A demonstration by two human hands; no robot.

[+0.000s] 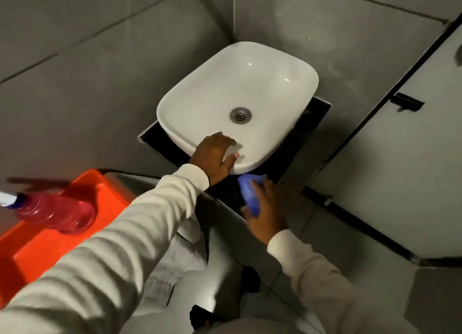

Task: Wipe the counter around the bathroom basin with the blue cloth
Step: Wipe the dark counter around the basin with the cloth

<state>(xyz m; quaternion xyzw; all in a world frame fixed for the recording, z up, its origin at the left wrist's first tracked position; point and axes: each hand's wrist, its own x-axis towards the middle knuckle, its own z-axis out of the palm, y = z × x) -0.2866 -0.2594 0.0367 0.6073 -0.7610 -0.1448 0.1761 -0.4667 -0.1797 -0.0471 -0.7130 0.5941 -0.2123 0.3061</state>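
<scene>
So the blue cloth (248, 195) is bunched up in my right hand (265, 208), fingers curled round it, pressed down on the black counter (310, 131) at the near corner, just in front of the basin's front edge. The counter itself is a dark glossy slab that peeks out around the white basin (237, 103) on the left, near and right sides. My left hand (215, 156) is resting on the near rim of the basin, fingers spread wide and draped over the edge, thumb pointing in toward the bowl, holding nothing. Both arms are in cream knit sleeves (140, 223). The basin is a rounded rectangle sitting on top of the slab, with a metal drain (240, 115) in the middle. Off to my left there's an orange tub (55, 233) with a pink bottle (55, 215) lying across it, a bit blurry. Grey tiled walls (105, 58) behind and left, and a pale partition panel (400, 171) with dark trim on the right.
</scene>
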